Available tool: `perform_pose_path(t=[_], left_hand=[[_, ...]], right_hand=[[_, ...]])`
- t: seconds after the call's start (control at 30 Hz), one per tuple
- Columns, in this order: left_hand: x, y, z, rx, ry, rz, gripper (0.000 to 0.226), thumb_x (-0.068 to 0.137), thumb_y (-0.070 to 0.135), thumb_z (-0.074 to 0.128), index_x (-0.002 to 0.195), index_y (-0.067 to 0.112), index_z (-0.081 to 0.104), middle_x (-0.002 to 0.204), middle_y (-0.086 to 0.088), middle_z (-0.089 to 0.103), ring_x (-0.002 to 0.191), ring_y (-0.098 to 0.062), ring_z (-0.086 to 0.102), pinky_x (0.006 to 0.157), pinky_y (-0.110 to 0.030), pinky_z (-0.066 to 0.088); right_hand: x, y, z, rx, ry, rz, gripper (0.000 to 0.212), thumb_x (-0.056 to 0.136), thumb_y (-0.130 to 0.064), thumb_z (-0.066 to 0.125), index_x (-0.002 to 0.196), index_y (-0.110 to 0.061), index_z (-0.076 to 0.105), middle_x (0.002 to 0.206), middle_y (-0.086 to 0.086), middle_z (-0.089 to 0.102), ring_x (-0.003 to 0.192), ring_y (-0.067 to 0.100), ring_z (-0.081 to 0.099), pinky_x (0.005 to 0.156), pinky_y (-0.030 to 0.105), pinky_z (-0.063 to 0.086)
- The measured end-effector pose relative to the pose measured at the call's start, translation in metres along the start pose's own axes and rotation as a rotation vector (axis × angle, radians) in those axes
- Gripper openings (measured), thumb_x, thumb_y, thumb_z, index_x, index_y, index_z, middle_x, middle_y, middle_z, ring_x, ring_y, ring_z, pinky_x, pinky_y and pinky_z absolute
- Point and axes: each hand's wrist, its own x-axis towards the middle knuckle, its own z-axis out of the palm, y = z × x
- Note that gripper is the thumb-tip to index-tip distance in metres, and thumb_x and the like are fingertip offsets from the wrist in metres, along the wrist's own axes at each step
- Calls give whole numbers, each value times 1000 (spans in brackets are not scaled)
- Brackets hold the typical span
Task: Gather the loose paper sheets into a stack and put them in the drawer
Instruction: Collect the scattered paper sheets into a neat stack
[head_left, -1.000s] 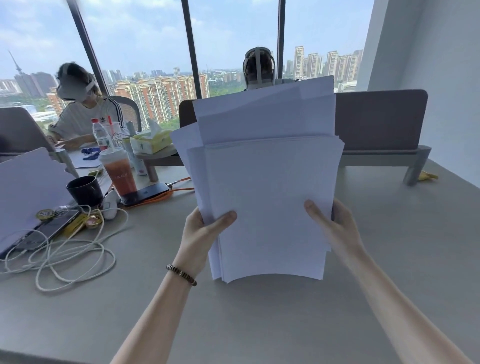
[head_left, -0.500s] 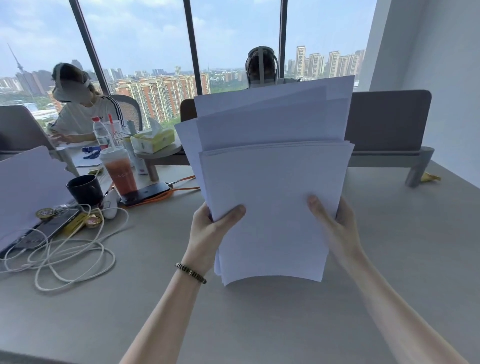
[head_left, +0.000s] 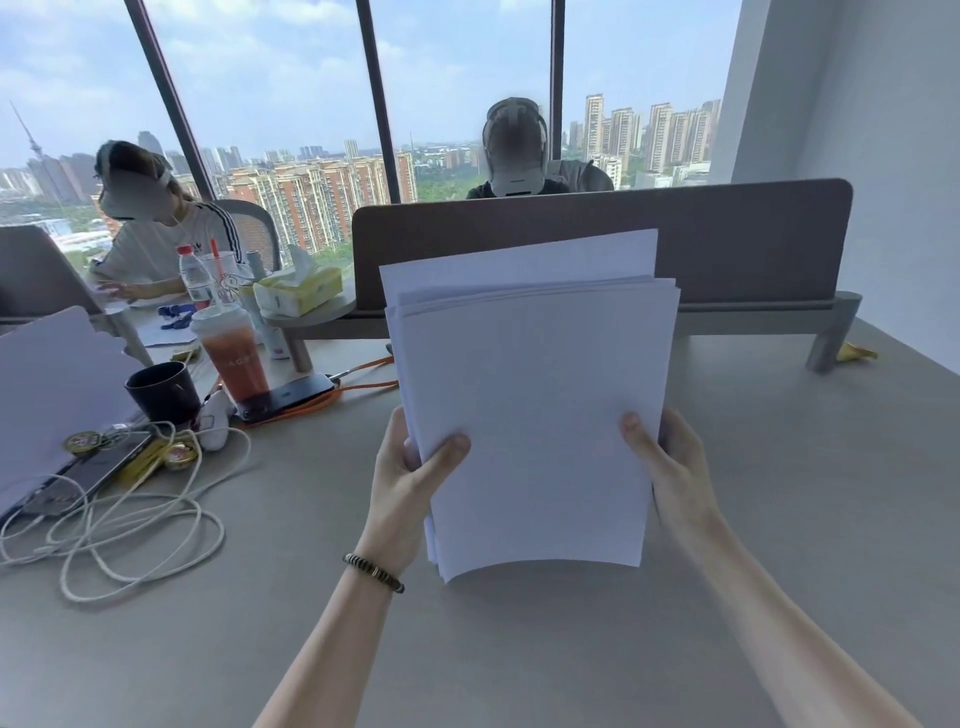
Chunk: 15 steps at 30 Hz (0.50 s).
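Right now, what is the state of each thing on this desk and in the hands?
paper stack: held upright above the desk, top edges uneven
left hand: grips the stack's left edge
right hand: grips the stack's right edge
iced drink cup: upright, lid on
black mug: upright
white cable: loosely tangled

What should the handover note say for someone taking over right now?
Left hand: grips the stack's left edge, thumb on front.
Right hand: grips the right edge the same way.
Paper stack: held upright above the desk, sheets gathered; top edges uneven, one sheet sticks up behind.
Done: sheets collected.
Left: square the edges, put the stack in the drawer. No drawer in view.
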Motion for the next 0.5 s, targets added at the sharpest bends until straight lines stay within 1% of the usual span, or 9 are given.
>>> perform_pose_path(t=[0.03, 0.07, 0.13, 0.17, 0.23, 0.3, 0.37, 0.43, 0.5], left_hand=[[0, -1, 0, -14, 7, -9, 46, 82, 6, 69, 126, 6, 54, 112, -13, 73, 94, -28, 72, 74, -37, 58], [-2, -3, 1, -21, 16, -28, 46, 82, 7, 68, 126, 5, 55, 112, -14, 73, 94, -29, 72, 73, -37, 58], [-6, -11, 2, -14, 39, -83, 44, 80, 12, 73, 122, 5, 61, 112, -14, 74, 97, -30, 72, 74, -38, 59], [-8, -15, 3, 5, 58, -108, 42, 77, 17, 77, 116, 6, 66, 111, -15, 74, 97, -32, 72, 75, -40, 59], [-8, -19, 5, 63, 87, -126, 35, 70, 26, 82, 101, 10, 75, 105, -15, 76, 96, -34, 72, 80, -45, 60], [-5, -18, 11, 112, 89, -112, 23, 75, 25, 81, 92, 11, 78, 100, -15, 77, 94, -34, 73, 82, -50, 58], [-2, -15, 14, 137, 81, -97, 14, 78, 24, 78, 86, 12, 79, 94, -12, 77, 88, -31, 73, 79, -48, 58], [0, -11, 13, 147, 62, -97, 18, 78, 26, 78, 87, 10, 78, 93, -13, 77, 86, -30, 73, 78, -47, 57], [0, -9, 9, 143, 37, -96, 34, 75, 30, 80, 97, 5, 74, 101, -15, 76, 91, -31, 73, 80, -47, 57]], right_hand=[[2, -2, 1, -1, 7, -9, 65, 73, -61, 77, 108, -8, 64, 108, 24, 69, 92, 29, 69, 79, 51, 57], [3, -3, 2, 2, 8, -18, 60, 74, -59, 78, 109, -12, 66, 107, 21, 70, 94, 30, 70, 80, 49, 57], [2, 1, 6, 1, -2, -15, 42, 83, -43, 76, 114, -16, 67, 107, 7, 75, 99, 25, 73, 80, 41, 60], [1, 2, 9, -2, 2, -6, 37, 85, -35, 73, 116, -16, 67, 108, 3, 76, 100, 24, 74, 80, 37, 60], [1, 3, 13, -2, 22, -1, 35, 83, -31, 70, 115, -17, 67, 105, -1, 77, 97, 20, 75, 76, 33, 59], [3, -1, 17, 5, 44, -19, 35, 82, -31, 69, 114, -17, 68, 102, -4, 77, 93, 15, 75, 72, 29, 58], [5, -6, 19, 11, 63, -53, 38, 84, -31, 68, 118, -15, 66, 104, -3, 77, 93, 13, 74, 69, 24, 57], [7, -10, 16, 13, 61, -83, 38, 85, -32, 67, 120, -17, 63, 107, -2, 75, 97, 13, 73, 71, 22, 57], [7, -10, 10, -12, 33, -85, 36, 87, -35, 68, 118, -18, 62, 111, 2, 73, 102, 18, 72, 77, 28, 59]])
